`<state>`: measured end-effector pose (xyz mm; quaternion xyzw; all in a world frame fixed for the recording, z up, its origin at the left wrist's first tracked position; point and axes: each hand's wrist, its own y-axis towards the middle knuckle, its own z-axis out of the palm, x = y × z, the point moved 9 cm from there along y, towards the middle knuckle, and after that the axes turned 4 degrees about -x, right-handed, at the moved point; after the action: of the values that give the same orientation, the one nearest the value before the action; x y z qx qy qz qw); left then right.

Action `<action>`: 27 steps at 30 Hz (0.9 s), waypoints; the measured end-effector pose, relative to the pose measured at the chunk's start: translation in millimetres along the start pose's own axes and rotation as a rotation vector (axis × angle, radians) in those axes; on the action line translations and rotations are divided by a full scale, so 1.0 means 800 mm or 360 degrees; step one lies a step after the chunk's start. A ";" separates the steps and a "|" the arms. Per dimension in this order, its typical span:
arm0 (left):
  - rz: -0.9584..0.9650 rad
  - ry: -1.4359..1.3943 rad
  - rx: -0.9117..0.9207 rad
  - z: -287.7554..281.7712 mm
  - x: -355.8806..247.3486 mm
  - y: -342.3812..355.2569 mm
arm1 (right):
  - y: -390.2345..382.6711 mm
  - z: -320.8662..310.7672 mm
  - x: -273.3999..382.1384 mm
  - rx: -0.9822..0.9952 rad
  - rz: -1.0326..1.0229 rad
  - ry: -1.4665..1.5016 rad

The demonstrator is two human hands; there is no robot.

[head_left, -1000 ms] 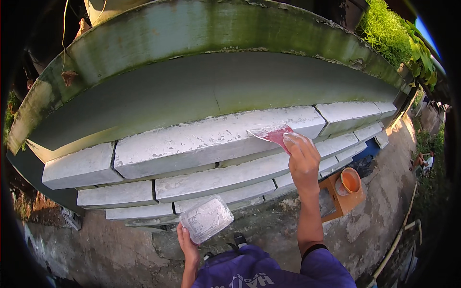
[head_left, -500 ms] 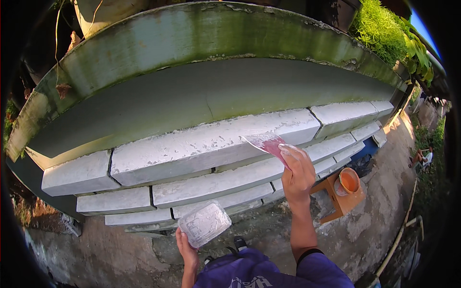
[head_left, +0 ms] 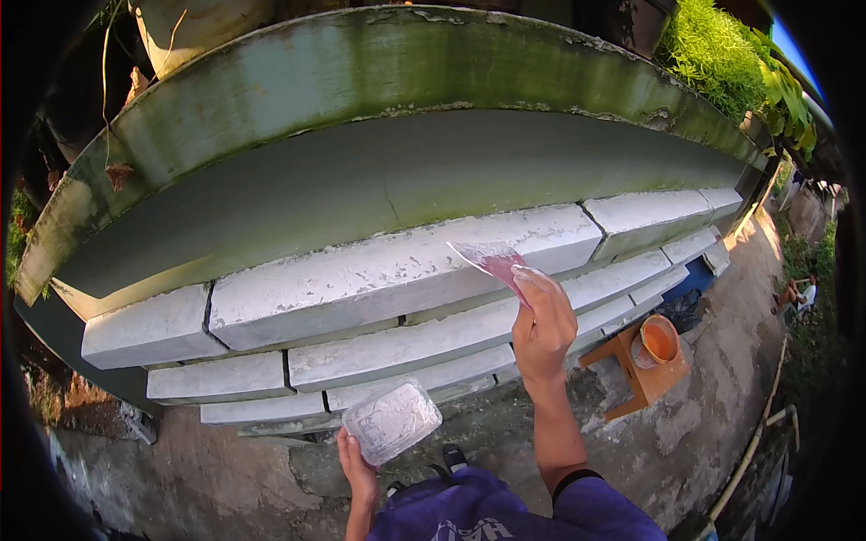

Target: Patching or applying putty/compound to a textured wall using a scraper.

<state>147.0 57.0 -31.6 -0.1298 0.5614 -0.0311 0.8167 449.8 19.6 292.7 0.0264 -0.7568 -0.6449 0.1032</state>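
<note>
My right hand [head_left: 545, 323] is closed on a dark red putty scraper [head_left: 502, 266] whose wide, thin blade is smeared white. The blade lies over the top front edge of the uppermost pale ledge [head_left: 361, 275]; whether it touches cannot be made out. White coating with rough patches and smears covers that ledge. Lower down, my left hand [head_left: 358, 463] grips the edge of a shallow clear plastic tub [head_left: 393, 421] smeared with white paste. The tub hangs in front of the lowest ledge, and some of my left fingers are hidden beneath it.
More pale ledges [head_left: 406, 347] with dark gaps step down below. Behind rises a mossy green wall rim [head_left: 361, 77]. At right, an orange bucket [head_left: 659, 339] stands on a brown wooden stool [head_left: 642, 383]. A person [head_left: 799, 296] sits far right, beside plants.
My right hand and the scraper have shifted slightly left along the ledge. The tub in my left hand has moved a little to the right.
</note>
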 end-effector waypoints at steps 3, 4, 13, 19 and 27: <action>-0.0068 0.0117 0.0088 -0.006 0.011 0.002 | 0.002 0.016 0.030 0.0091 -0.0025 0.0172; -0.0070 0.0122 0.0092 -0.006 0.011 0.002 | 0.002 0.023 0.045 0.0140 -0.0054 0.0251; -0.0084 -0.0007 -0.0012 0.004 -0.006 -0.001 | -0.009 0.035 0.121 0.0152 -0.0111 0.0822; 0.0114 -0.0024 0.0088 0.025 -0.053 0.016 | -0.085 0.036 0.100 0.0523 0.0633 0.1003; 0.0276 -0.0131 0.0281 0.037 -0.074 0.010 | -0.155 0.056 0.081 0.0851 0.0691 0.0636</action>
<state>151.8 81.4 30.0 -0.0097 0.5317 -0.0044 0.8469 366.1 31.0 172.2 0.0169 -0.8510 -0.3705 0.3718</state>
